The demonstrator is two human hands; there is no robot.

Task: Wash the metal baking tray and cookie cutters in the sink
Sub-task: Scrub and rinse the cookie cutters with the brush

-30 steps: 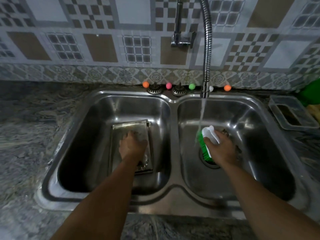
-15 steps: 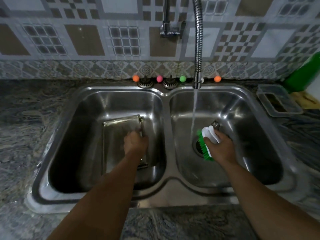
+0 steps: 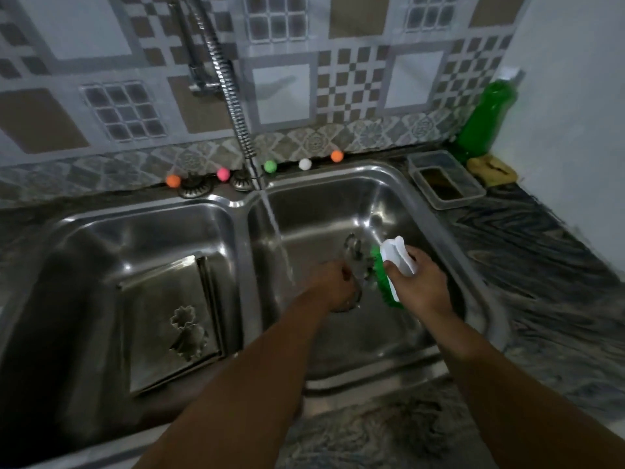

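Note:
The metal baking tray [image 3: 159, 319] lies flat in the left basin, with two cookie cutters [image 3: 187, 331] resting on it. In the right basin my left hand [image 3: 333, 286] grips another metal cookie cutter [image 3: 355, 258] beside the running water stream [image 3: 279, 245]. My right hand [image 3: 417, 286] holds a white-handled scrub brush [image 3: 394, 265], and its green bristles touch that cutter.
A double steel sink [image 3: 243, 211] sits in a dark stone counter. The flexible tap hose [image 3: 233, 106] hangs over the divider. Small coloured balls [image 3: 270, 166] line the back rim. A clear plastic tub [image 3: 446, 184], a green bottle [image 3: 487, 120] and a yellow cloth [image 3: 490, 167] stand at the right.
My left hand left the tray, crossed into the right basin with a cookie cutter and now holds it against the brush. The camera swung right.

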